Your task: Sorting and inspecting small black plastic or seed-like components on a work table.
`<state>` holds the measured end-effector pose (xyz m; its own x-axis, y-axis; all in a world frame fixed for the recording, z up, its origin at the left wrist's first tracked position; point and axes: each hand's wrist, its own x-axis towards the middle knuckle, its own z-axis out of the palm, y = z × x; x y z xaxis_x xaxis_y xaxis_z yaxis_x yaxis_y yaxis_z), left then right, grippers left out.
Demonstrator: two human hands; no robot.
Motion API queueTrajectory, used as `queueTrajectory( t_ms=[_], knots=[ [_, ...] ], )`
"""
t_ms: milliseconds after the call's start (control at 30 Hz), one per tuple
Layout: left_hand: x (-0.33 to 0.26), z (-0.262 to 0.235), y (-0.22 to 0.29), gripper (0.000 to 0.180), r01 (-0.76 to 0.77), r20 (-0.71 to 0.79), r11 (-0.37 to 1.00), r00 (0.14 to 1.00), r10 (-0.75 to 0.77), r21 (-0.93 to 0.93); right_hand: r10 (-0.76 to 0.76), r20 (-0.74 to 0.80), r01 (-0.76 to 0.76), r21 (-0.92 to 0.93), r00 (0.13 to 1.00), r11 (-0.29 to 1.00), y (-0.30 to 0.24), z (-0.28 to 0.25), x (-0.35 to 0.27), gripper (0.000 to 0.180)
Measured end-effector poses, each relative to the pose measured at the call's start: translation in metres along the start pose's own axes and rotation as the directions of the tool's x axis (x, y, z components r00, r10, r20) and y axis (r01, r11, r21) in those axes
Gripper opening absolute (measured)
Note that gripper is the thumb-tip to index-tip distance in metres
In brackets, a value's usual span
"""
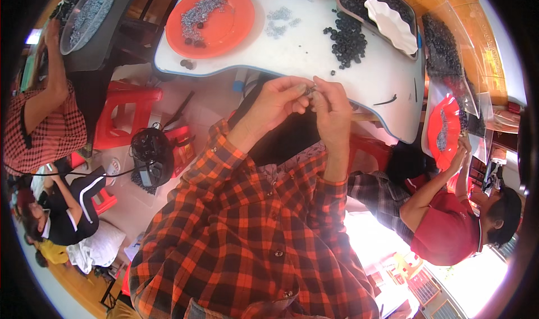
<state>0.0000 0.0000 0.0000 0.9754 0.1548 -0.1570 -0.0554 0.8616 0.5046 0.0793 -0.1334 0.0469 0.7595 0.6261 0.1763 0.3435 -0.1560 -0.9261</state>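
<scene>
Both hands are working just off the near curved edge of the white blue-rimmed table (pixel 314 55), raised over the lap, not resting on the tabletop. The left hand (pixel 278 100) and right hand (pixel 331 108) are meeting fingertip to fingertip, and a small grey metal piece (pixel 310 89) is sitting pinched between them; fingers of both hands are closed on it, thumbs pressing in from below. The piece is tiny and mostly covered by fingers, so its shape is not readable beyond a pale metallic glint. Open room: the table strip straight ahead of the hands is bare white, with a loose pile of small black rings (pixel 348 38) lying beyond it to the right and a thin scatter of small grey parts (pixel 281 20) farther back at centre. A round orange plastic plate (pixel 210 19) holding grey and a few black bits is sitting at the far left of the table, well apart from the hands. A grey tray of black parts (pixel 387 2) with a white scalloped dish (pixel 390 24) in it is crowding the far right corner. A short dark strip (pixel 386 100) is lying near the right table edge. Below the table edge, a red plastic stool (pixel 126 111) is standing to the left. Other people are sitting at both sides: one in a red checked top (pixel 42 128) at left, one in a red shirt (pixel 449 229) at right reaching toward a second orange plate (pixel 443 131).
</scene>
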Motion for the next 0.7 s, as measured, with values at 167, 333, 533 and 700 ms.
queueTrajectory(
  t_ms=[167, 333, 533, 700],
  knots=[
    [0.000, 0.001, -0.003, 0.022, 0.010, 0.004, 0.998, 1.000, -0.010, -0.058, -0.051, 0.016, 0.052, -0.100, 0.999, 0.994, -0.006, -0.001, -0.002, 0.025],
    [0.001, 0.001, -0.002, 0.022, -0.010, -0.001, 0.998, 1.000, 0.010, -0.063, 0.013, -0.021, -0.014, -0.033, 1.000, 0.999, -0.005, 0.000, -0.003, 0.024],
    [-0.002, 0.005, 0.002, 0.023, -0.019, -0.028, 0.994, 0.999, 0.016, -0.108, 0.234, -0.048, -0.203, 0.353, 0.971, 0.914, 0.005, -0.005, -0.007, 0.018],
    [-0.002, 0.006, 0.002, 0.025, -0.006, -0.006, 0.990, 1.000, 0.006, -0.140, 0.221, -0.101, -0.152, 0.459, 0.970, 0.875, 0.013, -0.006, -0.008, 0.014]
  ],
)
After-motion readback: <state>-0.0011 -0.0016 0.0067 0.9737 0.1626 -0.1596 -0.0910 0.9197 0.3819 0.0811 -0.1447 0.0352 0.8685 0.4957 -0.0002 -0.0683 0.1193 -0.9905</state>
